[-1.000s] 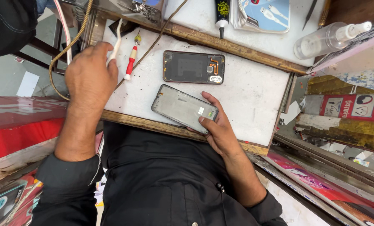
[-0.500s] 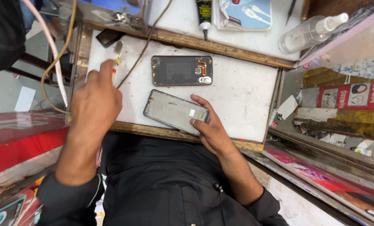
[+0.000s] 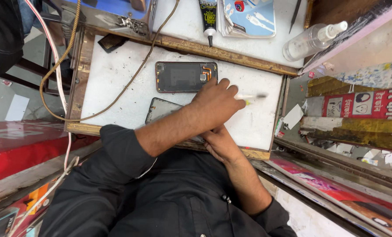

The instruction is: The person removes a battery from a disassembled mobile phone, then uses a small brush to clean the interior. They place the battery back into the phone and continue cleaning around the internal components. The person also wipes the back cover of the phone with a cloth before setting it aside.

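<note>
Between the fingertips of the left hand (image 3: 218, 103), which crosses the body toward 3 o'clock, a slim pale tool (image 3: 250, 95) with a dark tip is pinched, blurred in the frame, its tip pointing to 3 o'clock over the white work mat (image 3: 117, 79); judged light, stiff and thin, it is best gripped near its middle like a pen; the right hand (image 3: 220, 145) lies beneath the left forearm, fingers pressing down on the near edge of a grey phone panel (image 3: 161, 112), though the exact grasp is hidden; that panel, judged thin, smooth and brittle, should be held by its edges; at 12 o'clock from the left hand, just beside it, an opened phone body (image 3: 182, 77) lies flat with its inner parts exposed, delicate to the touch; farther out at 12 o'clock stand a black glue tube (image 3: 208, 17) and, toward 1 o'clock, a clear spray bottle (image 3: 312, 41); a brown cable (image 3: 130, 83) trails across the mat at 9 o'clock; the bench is cramped, framed in wood.
</note>
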